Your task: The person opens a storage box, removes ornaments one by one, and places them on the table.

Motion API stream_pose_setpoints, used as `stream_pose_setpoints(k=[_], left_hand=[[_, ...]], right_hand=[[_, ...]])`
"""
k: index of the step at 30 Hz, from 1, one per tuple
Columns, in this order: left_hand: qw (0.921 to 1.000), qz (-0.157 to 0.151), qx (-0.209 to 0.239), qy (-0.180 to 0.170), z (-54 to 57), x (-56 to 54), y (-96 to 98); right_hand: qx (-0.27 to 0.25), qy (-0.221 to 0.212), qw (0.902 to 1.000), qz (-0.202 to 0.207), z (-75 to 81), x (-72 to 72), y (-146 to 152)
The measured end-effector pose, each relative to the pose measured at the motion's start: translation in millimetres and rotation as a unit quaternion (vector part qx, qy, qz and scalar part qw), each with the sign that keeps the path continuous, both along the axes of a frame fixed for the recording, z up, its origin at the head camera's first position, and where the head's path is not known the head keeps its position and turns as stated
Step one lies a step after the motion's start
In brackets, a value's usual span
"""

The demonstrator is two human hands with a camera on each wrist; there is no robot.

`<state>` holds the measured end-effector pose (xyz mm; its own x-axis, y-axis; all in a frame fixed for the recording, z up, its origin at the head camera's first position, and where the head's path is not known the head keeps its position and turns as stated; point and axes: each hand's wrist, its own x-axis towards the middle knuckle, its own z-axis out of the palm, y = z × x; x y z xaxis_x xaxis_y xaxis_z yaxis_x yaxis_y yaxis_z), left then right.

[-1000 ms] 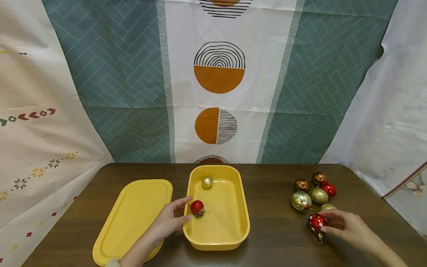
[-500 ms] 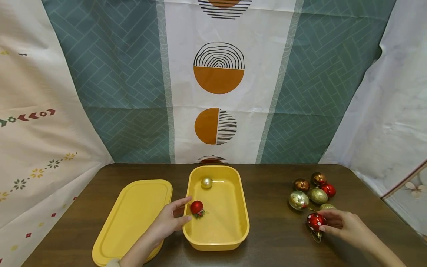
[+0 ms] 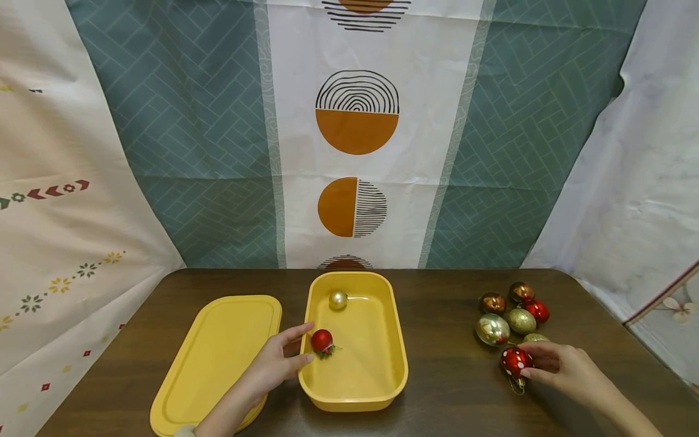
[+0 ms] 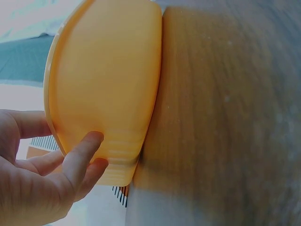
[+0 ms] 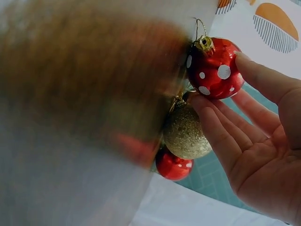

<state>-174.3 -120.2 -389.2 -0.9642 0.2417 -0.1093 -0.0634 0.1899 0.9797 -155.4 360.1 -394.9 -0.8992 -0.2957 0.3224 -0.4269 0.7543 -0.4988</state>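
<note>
In the head view my left hand (image 3: 275, 358) holds the left wall of a yellow plastic box (image 3: 377, 405). The left wrist view shows fingers (image 4: 84, 153) against its outer wall and another digit reaching behind the rim. A small gold bauble (image 3: 338, 300) and a red bauble (image 3: 321, 340) with green trim lie inside the box. Over on the right, my right hand (image 3: 568, 370) pinches a red bauble with white dots (image 5: 214, 70) between thumb and fingertips, low over the table. Its gold cap and string loop point toward the table's front edge.
Beyond the right hand lie a shiny pale-gold bauble (image 3: 493, 329), glittery gold baubles (image 3: 521, 321), bronze baubles (image 3: 493, 303) and a red one (image 3: 538, 311). A yellow lid (image 3: 224, 352) lies flat left of the box. Patterned cloth (image 3: 218, 152) hangs behind the table.
The shiny pale-gold bauble rocked left and then back. The right hand, with the dotted bauble in its fingers, has shifted very slightly left; the left hand stays at the box.
</note>
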Motion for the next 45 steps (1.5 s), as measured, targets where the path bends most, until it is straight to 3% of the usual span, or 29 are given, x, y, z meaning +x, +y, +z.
stream_pose_setpoints(k=[6,11,16,22,27,31,45], left_hand=[[1.0000,-0.002,0.002,-0.001,0.5,0.2,-0.7],[1.0000,0.004,-0.001,-0.002,-0.1,0.6,-1.8],[1.0000,0.004,0.000,-0.001,0.6,0.9,-2.3],[1.0000,0.002,0.000,0.001,1.6,1.1,-2.8],[1.0000,0.005,-0.001,0.000,0.9,0.9,-3.1],[1.0000,0.003,0.003,0.000,0.4,0.6,-3.3],[0.9999,0.002,-0.009,0.004,2.2,0.5,-0.7]], right_hand=[[-0.003,0.000,0.9999,-0.013,7.5,2.3,2],[-0.010,0.009,0.9993,-0.034,22.2,5.5,-4],[-0.021,0.020,0.9993,-0.025,38.1,6.0,-21],[-0.017,0.007,0.9998,0.001,54.7,2.5,-56],[-0.032,0.021,0.9978,0.053,59.0,-7.8,-85],[-0.045,-0.001,0.9954,0.085,62.7,-14.0,-107],[-0.054,-0.072,0.9809,0.172,55.4,-39.9,-189]])
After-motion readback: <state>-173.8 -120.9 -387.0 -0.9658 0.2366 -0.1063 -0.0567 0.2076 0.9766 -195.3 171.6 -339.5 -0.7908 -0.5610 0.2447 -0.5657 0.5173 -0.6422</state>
